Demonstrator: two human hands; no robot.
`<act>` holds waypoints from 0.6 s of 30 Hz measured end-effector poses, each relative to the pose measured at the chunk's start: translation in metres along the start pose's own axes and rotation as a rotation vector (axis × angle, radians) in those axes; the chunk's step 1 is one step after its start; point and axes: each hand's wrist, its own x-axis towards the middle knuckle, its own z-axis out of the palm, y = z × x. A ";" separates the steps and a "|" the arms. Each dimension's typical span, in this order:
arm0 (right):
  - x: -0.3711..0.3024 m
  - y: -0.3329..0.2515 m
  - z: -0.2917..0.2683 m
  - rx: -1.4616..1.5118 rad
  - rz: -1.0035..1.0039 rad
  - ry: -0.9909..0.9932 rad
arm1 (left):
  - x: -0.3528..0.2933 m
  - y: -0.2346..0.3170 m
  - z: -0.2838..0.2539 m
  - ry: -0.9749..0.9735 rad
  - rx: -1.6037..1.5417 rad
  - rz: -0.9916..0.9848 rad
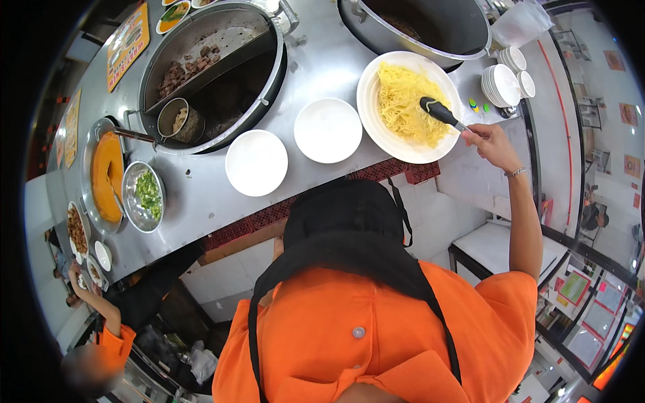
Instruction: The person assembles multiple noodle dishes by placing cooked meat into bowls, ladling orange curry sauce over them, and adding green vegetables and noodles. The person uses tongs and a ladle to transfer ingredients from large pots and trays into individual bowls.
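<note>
My right hand (492, 144) is closed round the metal handle of a pair of tongs (440, 111) with a black head. The head of the tongs rests on a heap of yellow noodles (405, 101) in a wide white bowl (367, 111). Only a sliver of my left hand or wrist (277, 248) shows beside the black apron, below the counter edge; its fingers are hidden. Left of the noodles, two bare white bowls (327, 130) stand side by side on the steel counter (195, 195).
A divided pot (255, 114) holds meat chunks, dark broth and a strainer (180, 121). Another pot (430, 40) stands behind the noodles. At left are orange sauce (107, 178) and chopped greens (148, 193). Small bowls (500, 85) are stacked right. A co-worker's arm (101, 302) reaches in lower left.
</note>
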 end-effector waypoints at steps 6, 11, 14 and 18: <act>0.014 0.022 0.055 -0.259 -0.103 0.241 | 0.041 0.057 -0.015 -0.351 0.153 0.089; -0.031 0.012 0.053 -0.229 -0.021 0.352 | -0.053 0.212 0.093 -0.848 0.572 0.950; -0.041 -0.008 0.049 -0.255 -0.104 0.376 | -0.078 0.264 0.172 -0.722 0.526 1.316; -0.061 -0.010 0.042 -0.257 -0.158 0.402 | -0.077 0.319 0.220 -0.605 0.797 1.334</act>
